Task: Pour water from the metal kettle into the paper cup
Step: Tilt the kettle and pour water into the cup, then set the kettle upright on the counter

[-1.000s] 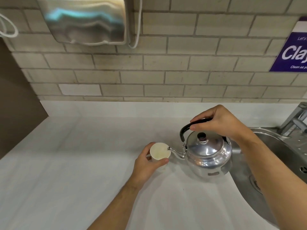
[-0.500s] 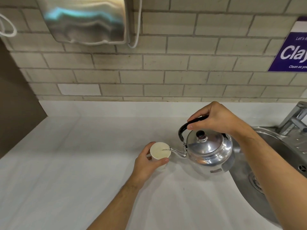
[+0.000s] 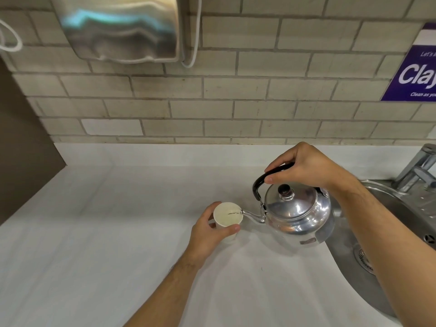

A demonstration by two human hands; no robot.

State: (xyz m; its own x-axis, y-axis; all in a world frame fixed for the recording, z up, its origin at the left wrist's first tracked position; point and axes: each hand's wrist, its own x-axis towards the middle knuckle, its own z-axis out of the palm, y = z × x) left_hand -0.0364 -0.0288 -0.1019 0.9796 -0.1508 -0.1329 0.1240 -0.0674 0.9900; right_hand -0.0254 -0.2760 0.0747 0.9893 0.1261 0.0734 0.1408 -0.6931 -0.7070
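Note:
A white paper cup (image 3: 227,217) stands on the white counter (image 3: 118,232), and my left hand (image 3: 207,234) wraps around its near side. My right hand (image 3: 306,168) grips the black handle of the shiny metal kettle (image 3: 297,211), which is lifted off the counter and tipped to the left. The kettle's spout tip rests just over the cup's right rim, and a thin stream of water runs from it into the cup. A black knob sits on the kettle's lid.
A steel sink (image 3: 389,244) with a drain and a tap (image 3: 417,171) lies to the right of the kettle. On the tiled wall hang a metal dispenser (image 3: 118,29) and a purple sign (image 3: 415,74). A dark panel (image 3: 21,142) bounds the counter on the left.
The kettle has been raised off the counter and tipped further to the left, bringing the spout over the cup's rim. My left hand and the cup have stayed in place.

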